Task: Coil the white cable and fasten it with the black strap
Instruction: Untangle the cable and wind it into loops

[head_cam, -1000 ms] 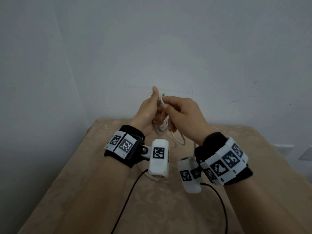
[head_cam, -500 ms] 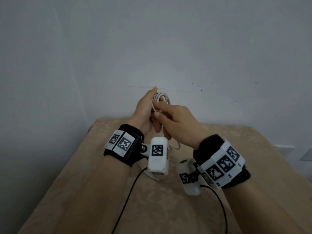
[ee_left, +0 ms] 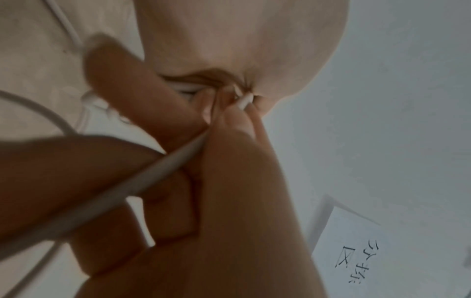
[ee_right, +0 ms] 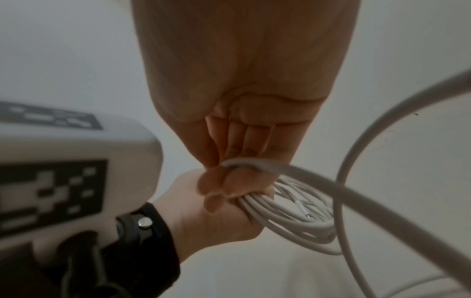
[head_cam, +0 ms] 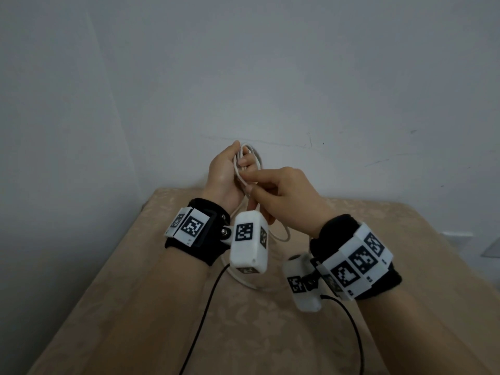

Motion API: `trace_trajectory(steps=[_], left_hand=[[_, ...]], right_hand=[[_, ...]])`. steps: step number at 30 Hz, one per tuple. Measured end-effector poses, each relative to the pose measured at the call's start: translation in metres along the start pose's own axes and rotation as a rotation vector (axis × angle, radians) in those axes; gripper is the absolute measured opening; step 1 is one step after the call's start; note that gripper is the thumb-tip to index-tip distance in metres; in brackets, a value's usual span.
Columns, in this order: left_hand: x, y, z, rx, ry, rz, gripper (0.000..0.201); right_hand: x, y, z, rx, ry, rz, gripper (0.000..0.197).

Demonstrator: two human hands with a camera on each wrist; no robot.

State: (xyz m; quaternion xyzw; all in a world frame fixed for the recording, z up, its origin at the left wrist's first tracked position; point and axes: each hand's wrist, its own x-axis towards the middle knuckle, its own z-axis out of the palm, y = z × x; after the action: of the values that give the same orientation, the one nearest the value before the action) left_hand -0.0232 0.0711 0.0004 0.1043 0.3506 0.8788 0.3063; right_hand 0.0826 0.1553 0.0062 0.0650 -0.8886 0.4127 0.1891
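Left hand (head_cam: 224, 171) grips white cable (ee_right: 288, 213); right-wrist view alone shows stacked loops.

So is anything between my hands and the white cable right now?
Nothing visible: the left hand already grips the coiled cable, and the right hand pinches the loose strand.

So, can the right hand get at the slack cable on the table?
Probably not yet: the right hand pinches the white cable at the coil in the left hand; only then is the way down free.
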Motion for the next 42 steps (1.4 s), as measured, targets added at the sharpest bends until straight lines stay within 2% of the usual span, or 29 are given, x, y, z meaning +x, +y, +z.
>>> trace_trajectory(steps=[6,10,20,28,32,36,42], left_hand=[[-0.001,0.005,0.0,-0.041,-0.037,0.027,0.042],[0.001,0.005,-0.002,-0.144,-0.043,0.038,0.039],[0.001,0.009,-0.006,-0.177,-0.133,0.075,0.039],[0.002,0.015,-0.014,-0.357,-0.201,0.056,0.045],[0.001,0.02,-0.016,-0.374,-0.228,0.067,0.053],[0.003,0.026,-0.024,-0.44,-0.239,0.079,0.052],[0.003,0.032,-0.035,-0.574,-0.258,0.058,0.035]], right_hand=[[0.001,0.007,-0.001,0.038,-0.079,0.081,0.016],[0.001,0.012,-0.005,0.024,-0.127,0.113,0.025],[0.005,0.03,-0.011,0.112,-0.14,0.172,0.031],[0.003,0.034,-0.012,0.169,-0.202,0.227,0.033],[0.001,0.036,-0.011,0.2,-0.137,0.205,0.032],[0.0,0.041,-0.012,0.218,-0.077,0.238,0.039],[0.0,0.053,-0.017,0.271,-0.015,0.319,0.042]])
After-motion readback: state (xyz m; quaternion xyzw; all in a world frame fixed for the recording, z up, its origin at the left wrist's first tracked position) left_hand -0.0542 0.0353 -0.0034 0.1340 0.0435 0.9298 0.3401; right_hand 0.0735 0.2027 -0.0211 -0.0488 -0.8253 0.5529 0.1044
